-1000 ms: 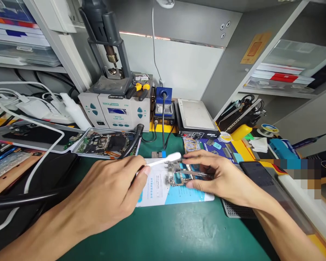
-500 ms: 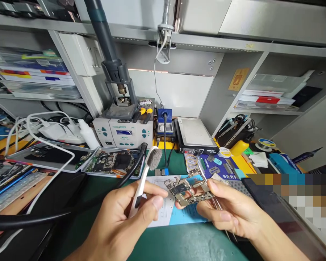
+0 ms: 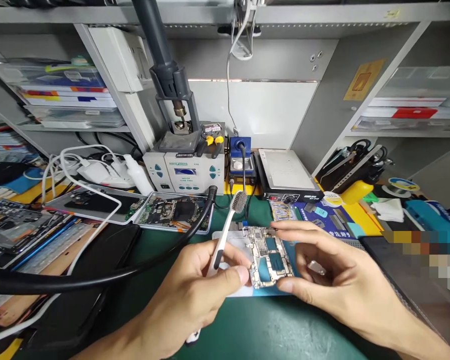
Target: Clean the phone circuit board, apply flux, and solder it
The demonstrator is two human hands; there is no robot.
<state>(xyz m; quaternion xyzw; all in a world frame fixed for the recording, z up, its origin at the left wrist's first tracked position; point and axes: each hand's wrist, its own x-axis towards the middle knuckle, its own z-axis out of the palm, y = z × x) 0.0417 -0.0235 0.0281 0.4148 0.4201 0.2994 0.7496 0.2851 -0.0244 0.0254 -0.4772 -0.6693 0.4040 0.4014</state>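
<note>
A toothbrush (image 3: 227, 227) with grey bristles pointing up rests in my left hand (image 3: 198, 285), its white and black handle passing between thumb and fingers. The thumb and fingertips of that hand also meet the left edge of a phone circuit board (image 3: 262, 245). Held over a white and blue sheet (image 3: 230, 241), the board shows cut-out openings. My right hand (image 3: 333, 275) spans the board's right side, thumb at the lower corner and fingertips at the upper one. A shiny metal piece (image 3: 317, 267) shows inside its curled fingers; most of it is hidden.
A grey hot-air station (image 3: 187, 172) stands behind, its black hose (image 3: 165, 262) curving across the left of the green mat (image 3: 243, 330). Further right are a blue soldering stand (image 3: 241, 160) and a flat heating plate (image 3: 288, 172). Open trays of boards (image 3: 178, 212) lie at left.
The board has been turned, with its face now more towards me. My right fingers have spread along its right side. The toothbrush has moved right with my left hand, and the camera view has shifted.
</note>
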